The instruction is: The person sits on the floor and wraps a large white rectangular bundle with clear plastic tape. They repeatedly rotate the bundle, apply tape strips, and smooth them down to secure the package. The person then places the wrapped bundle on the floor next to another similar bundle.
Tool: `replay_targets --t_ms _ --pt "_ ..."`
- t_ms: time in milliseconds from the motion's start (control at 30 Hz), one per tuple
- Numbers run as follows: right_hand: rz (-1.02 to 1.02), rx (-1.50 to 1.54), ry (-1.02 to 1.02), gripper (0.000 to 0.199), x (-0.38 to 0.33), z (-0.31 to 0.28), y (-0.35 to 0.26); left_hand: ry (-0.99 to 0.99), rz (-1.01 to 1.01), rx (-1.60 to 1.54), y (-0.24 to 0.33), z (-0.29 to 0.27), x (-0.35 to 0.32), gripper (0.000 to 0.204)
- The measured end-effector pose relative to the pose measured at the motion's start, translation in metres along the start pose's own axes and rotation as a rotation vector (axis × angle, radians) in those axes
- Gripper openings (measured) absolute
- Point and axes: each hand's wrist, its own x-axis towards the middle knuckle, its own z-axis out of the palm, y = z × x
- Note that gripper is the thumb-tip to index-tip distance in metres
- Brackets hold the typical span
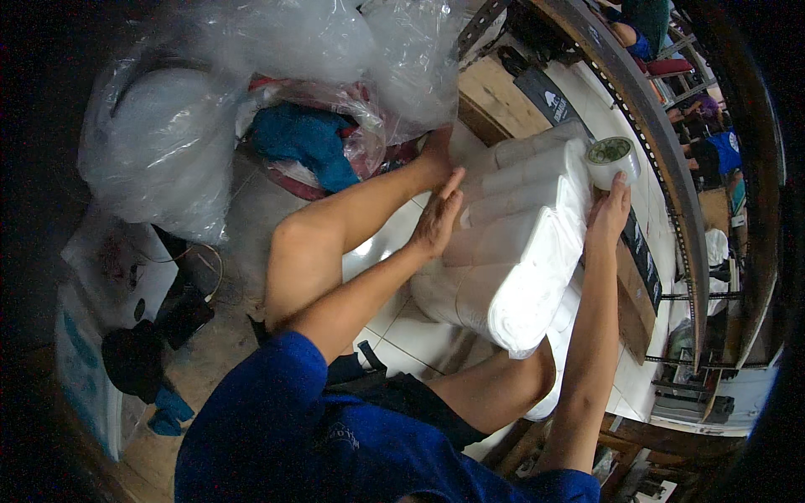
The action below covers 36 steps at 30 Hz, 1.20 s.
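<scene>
The right hand (610, 216) pinches a clear tape roll (622, 173) by the white bundle's (511, 251) top right corner; the left hand (436, 220) is open at its left edge; the bundle is over the tiled floor (406, 337).

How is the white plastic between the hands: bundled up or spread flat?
Bundled up, not spread flat: the white plastic sits in thick, rounded bundles pressed side by side. Whether it's rolled or folded, I can't tell.

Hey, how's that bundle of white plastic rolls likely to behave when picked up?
The bundle will probably give when squeezed, since its film looks thin and folded. Its glossy surface may feel slippery. Its rounded sides could let it rock.
</scene>
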Motion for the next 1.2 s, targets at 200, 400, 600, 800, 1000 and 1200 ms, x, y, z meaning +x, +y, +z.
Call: replay_targets --t_ms 200,400,600,800,1000,1200 --pt "-0.006 -0.013 0.06 0.062 -0.004 -0.018 0.0 -0.248 0.093 0.46 0.047 0.035 -0.023 0.072" --pt "-0.088 -0.063 0.044 0.065 0.009 -0.006 0.014 -0.234 0.051 0.423 0.062 0.025 -0.028 0.076" --pt "-0.093 -0.181 -0.008 0.065 0.003 0.014 0.0 -0.217 0.073 0.323 0.057 0.014 -0.024 0.074" --pt "-0.064 -0.255 0.067 0.064 -0.002 0.008 -0.002 -0.249 0.123 0.336 0.046 0.016 -0.019 0.072" --pt "-0.049 -0.19 0.04 0.063 -0.009 0.013 -0.006 -0.216 0.067 0.257 0.053 0.021 -0.032 0.072" --pt "-0.112 -0.209 -0.079 0.051 -0.012 0.035 -0.006 -0.154 0.011 0.131 0.069 0.013 -0.06 0.075"
